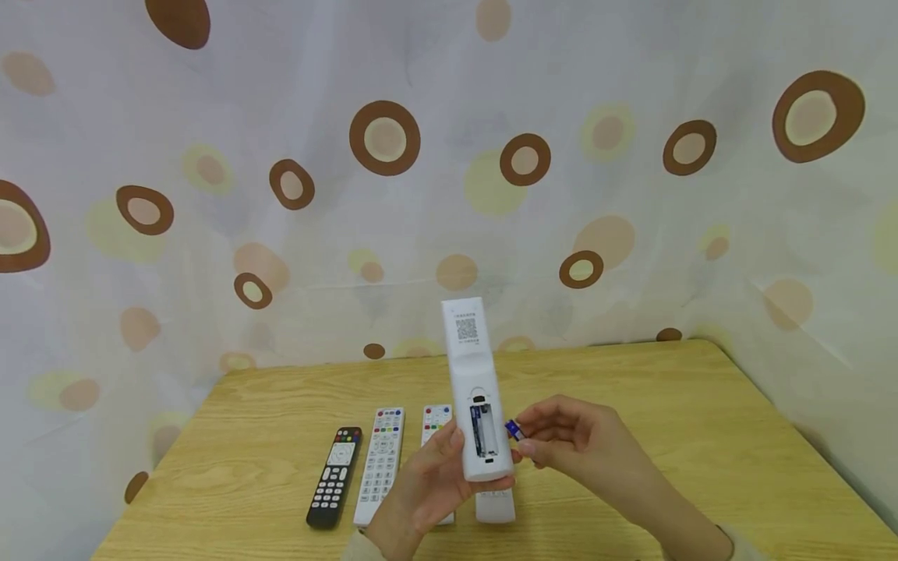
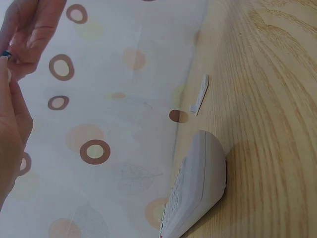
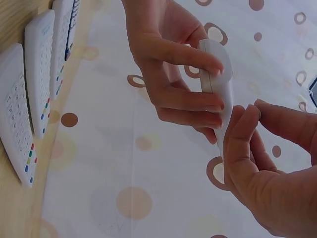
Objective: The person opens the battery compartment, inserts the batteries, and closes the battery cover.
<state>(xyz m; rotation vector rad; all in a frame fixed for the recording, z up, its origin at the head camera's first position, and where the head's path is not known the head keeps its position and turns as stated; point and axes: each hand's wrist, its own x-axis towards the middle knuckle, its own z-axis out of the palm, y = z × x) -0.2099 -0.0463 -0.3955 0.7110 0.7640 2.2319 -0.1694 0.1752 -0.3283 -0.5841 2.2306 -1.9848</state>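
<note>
My left hand (image 1: 438, 471) grips a white remote control (image 1: 468, 366) by its lower end, raised above the table with its back towards me. Its battery compartment (image 1: 484, 430) is uncovered; a dark blue battery (image 1: 479, 436) lies along the left side, and the right side shows bare. Close to the compartment's right edge, my right hand (image 1: 582, 440) pinches a small blue battery (image 1: 515, 430) between thumb and fingers. In the right wrist view, left-hand fingers (image 3: 193, 101) wrap the remote's side, while the right fingers hide the battery.
On the wooden table (image 1: 631, 499) lie a black remote (image 1: 334, 477), a white remote (image 1: 380, 467) and two more white ones partly behind the left hand and held remote. A small white cover (image 2: 202, 94) lies beyond a remote (image 2: 203, 178) in the left wrist view. Patterned cloth (image 1: 421, 218) hangs behind.
</note>
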